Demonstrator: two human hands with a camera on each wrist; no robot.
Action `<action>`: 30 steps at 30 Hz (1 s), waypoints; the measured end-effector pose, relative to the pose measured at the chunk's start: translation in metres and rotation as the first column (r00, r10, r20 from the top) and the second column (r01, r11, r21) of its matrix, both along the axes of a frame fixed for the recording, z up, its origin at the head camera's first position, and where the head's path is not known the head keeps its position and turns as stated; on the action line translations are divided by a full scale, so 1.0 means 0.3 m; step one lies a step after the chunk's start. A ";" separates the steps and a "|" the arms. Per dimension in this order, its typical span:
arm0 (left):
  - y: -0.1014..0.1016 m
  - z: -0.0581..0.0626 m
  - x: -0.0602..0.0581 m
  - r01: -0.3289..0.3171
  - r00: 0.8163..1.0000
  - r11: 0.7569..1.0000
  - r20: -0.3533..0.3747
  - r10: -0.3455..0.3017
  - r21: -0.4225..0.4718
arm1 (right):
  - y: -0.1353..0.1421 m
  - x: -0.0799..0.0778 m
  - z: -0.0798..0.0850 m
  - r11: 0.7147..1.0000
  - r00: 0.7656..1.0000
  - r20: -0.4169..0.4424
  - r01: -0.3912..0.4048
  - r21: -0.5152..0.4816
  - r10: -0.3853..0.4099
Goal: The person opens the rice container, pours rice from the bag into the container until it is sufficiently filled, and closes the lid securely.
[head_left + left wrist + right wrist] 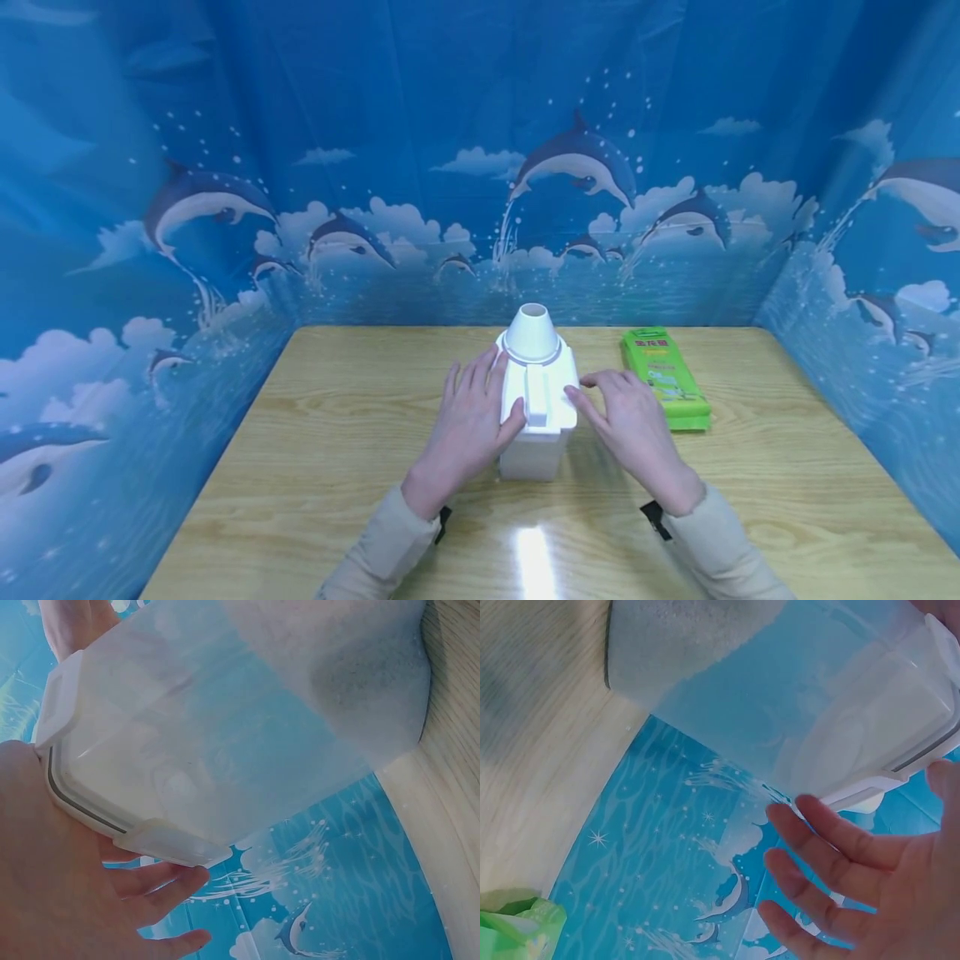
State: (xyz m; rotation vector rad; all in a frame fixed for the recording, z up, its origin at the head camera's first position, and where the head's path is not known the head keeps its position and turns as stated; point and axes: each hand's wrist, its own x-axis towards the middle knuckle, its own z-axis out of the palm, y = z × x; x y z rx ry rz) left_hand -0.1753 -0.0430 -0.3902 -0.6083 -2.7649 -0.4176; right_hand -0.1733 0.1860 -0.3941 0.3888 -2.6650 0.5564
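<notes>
A translucent storage container (531,461) stands upright on the table, with a white clip-sided lid (513,398) and a white cone (532,335) on top. Pale grains (360,671) fill its lower part. My left hand (468,417) lies along the lid's left side, fingers fairly straight and thumb over the top. In the left wrist view, the fingertips are right at a side clip (176,844). On the opposite side, my right hand (637,421) has its fingers spread and lightly bent, the thumb at the lid's edge. Nothing is gripped by either hand.
A green packet (667,379) with printed lettering lies on the wooden table (337,442), to the right of the container and just beyond my right hand. Blue dolphin-print curtains (390,150) enclose the table at the back and sides.
</notes>
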 end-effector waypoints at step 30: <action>0.009 -0.012 -0.015 0.034 0.992 0.999 -0.123 -0.037 -0.021 | 0.012 -0.050 -0.020 0.966 0.942 -0.240 -0.196 0.168 0.233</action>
